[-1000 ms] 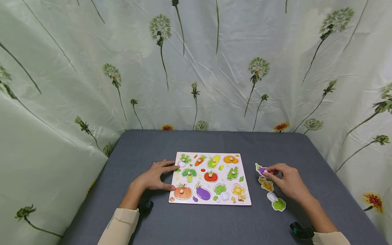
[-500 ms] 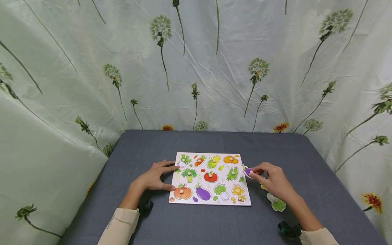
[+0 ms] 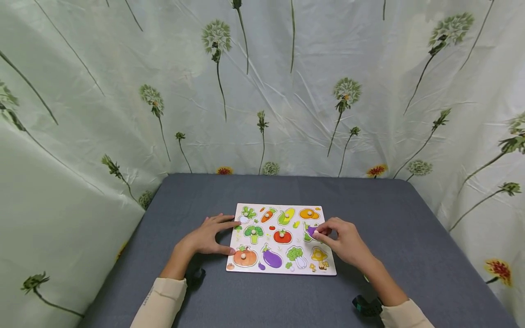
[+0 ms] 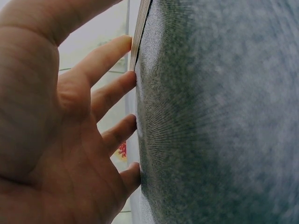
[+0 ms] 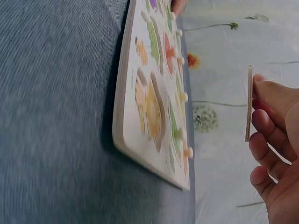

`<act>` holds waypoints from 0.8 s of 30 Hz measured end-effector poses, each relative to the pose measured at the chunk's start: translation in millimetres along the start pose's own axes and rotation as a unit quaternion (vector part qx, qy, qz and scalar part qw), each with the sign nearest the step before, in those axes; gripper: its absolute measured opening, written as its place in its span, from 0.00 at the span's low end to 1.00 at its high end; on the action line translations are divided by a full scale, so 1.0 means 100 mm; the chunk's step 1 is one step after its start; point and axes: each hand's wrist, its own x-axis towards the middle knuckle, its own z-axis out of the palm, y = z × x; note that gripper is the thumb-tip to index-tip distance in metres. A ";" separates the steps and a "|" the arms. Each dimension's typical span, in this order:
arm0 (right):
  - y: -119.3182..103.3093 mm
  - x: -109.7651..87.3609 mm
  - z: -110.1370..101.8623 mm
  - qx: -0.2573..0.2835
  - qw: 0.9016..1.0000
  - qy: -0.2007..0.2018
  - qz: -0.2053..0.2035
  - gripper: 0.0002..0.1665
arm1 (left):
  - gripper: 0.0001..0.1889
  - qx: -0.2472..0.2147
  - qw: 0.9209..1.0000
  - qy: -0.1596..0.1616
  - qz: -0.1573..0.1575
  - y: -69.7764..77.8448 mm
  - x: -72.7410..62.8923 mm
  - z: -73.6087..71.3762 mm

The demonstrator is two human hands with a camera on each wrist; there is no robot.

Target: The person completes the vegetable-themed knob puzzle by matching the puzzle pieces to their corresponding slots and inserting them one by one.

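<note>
In the head view a white wooden peg puzzle board (image 3: pixel 267 240) with vegetable pictures lies on the table. My left hand (image 3: pixel 208 235) rests at its left edge, fingers spread; in the left wrist view its fingertips meet the board's side (image 4: pixel 138 42). My right hand (image 3: pixel 348 242) pinches an eggplant puzzle piece (image 3: pixel 310 231) by its knob, over the green vegetable at the board's right side. Seen edge-on in the right wrist view, the eggplant piece (image 5: pixel 249 105) is held above the board. Eggplant, bok choy and mushroom recesses in the front row hold no knobbed pieces.
Knobbed pieces such as the pumpkin (image 3: pixel 244 258), tomato (image 3: pixel 283 237) and corn (image 3: pixel 286 216) sit in the board. A sliver of a loose piece (image 3: pixel 366 278) shows beside my right forearm, which hides the rest. A grey cloth (image 3: pixel 205 191) covers the table; a floral curtain (image 3: pixel 303 114) hangs behind.
My right hand has carried the eggplant piece leftward from beside the loose pieces to over the board's right side. Its forearm now covers most of those pieces. My left hand stays put.
</note>
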 end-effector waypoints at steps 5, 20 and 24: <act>-0.06 0.03 0.09 0.015 1.000 0.003 -0.013 0.07 | 0.47 0.002 1.000 0.001 -0.003 0.02 -0.01 0.00; -0.17 0.06 0.31 0.051 0.998 -0.018 -0.027 0.06 | 0.46 -0.001 1.000 -0.001 -0.009 0.04 0.00 -0.01; -0.19 0.06 0.38 0.059 0.997 -0.035 -0.018 0.06 | 0.46 0.001 1.000 0.001 -0.015 0.05 0.00 -0.01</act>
